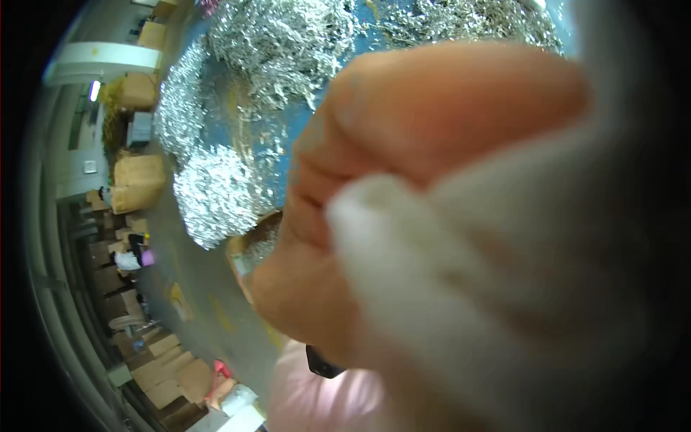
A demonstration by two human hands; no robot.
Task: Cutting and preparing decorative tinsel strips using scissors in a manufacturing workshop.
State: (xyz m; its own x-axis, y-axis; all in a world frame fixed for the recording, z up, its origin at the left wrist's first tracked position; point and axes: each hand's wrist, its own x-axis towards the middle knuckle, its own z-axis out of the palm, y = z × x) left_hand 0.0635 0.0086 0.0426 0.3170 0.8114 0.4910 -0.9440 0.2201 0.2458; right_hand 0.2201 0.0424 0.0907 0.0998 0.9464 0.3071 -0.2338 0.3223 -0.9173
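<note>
Very close up, my left hand (pixel 425 108) fills the middle of the head view. Its fingers are curled round a soft white cloth (pixel 389 216). The cloth spreads out blurred toward the lower right and hides much of the palm and the scene behind. At the wrist shows a black watch-like thing (pixel 324 362). Beyond the hand, shredded silver tinsel (pixel 284 43) lies in heaps on a blue surface (pixel 216 115). My right hand is not in view.
An open cardboard box (pixel 240 255) with silvery stuff inside is partly hidden behind the hand. Pink fabric (pixel 317 396) shows below. Across the grey floor (pixel 209 309), which looks tilted, stand several brown cartons (pixel 138 183) and flattened cardboard (pixel 169 374).
</note>
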